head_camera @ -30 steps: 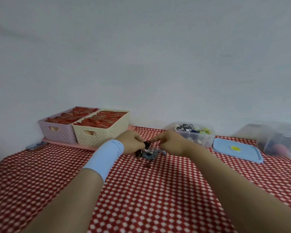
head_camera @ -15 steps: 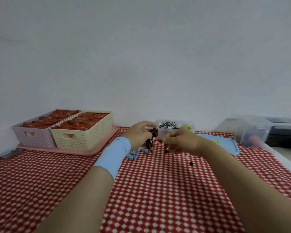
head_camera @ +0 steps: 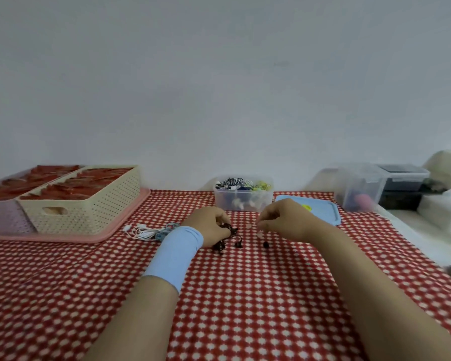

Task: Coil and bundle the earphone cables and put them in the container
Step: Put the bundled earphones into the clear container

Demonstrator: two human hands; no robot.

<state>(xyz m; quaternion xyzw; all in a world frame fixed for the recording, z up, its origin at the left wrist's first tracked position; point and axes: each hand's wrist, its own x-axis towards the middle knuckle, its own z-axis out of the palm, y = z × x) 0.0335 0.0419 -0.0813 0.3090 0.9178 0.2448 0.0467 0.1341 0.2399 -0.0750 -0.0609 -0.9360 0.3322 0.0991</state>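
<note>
1. Step in hand: coiling the dark earphone cable (head_camera: 225, 239), low over the counter (head_camera: 245, 295), just in front of the container (head_camera: 242, 201).
2. left grip (head_camera: 210, 225): fingers curled round the tangled bunch.
3. right grip (head_camera: 284, 221): fingertips pinched, apparently on the free strand (too thin to see); an earbud (head_camera: 266, 244) hangs below.
4. Next, my read: wind the slack onto the bunch, tie it, then drop it in the container. The white earphones (head_camera: 146, 231) look uncoiled.

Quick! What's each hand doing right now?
Left hand: grips the black cable.
Right hand: fingers pinched; whether it holds anything cannot be told.
</note>
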